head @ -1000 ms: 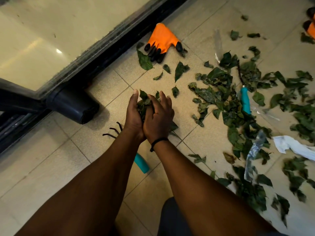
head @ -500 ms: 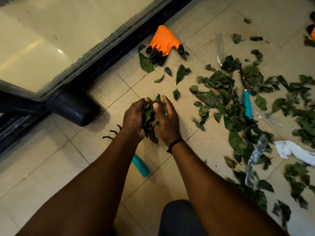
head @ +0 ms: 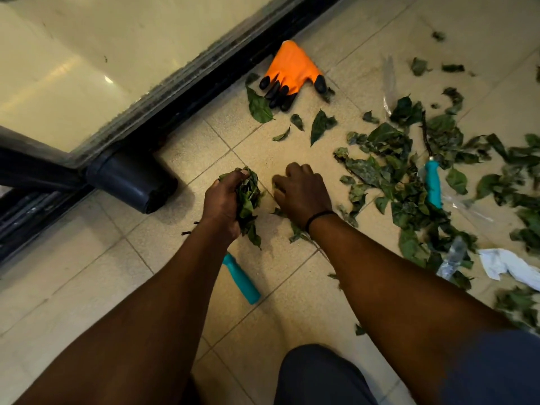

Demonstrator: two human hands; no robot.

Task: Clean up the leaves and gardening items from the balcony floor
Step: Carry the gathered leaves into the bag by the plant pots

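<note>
Left hand (head: 223, 200) gripping bunched leaves (head: 248, 197), freeing the other for gathering; right hand (head: 302, 191) curling over floor (head: 277, 287) scraps, grasp unclear; loose leaves (head: 403, 182) lying at three o'clock.

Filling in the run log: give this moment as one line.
left hand: grips leaf bunch | right hand: curled fingers on floor, grip unclear | glove, teal-handled tool: on floor

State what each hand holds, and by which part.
Left hand grips a crumpled bunch of green leaves around its middle. Right hand, fingers curled down over the floor: any hold cannot be told.
</note>
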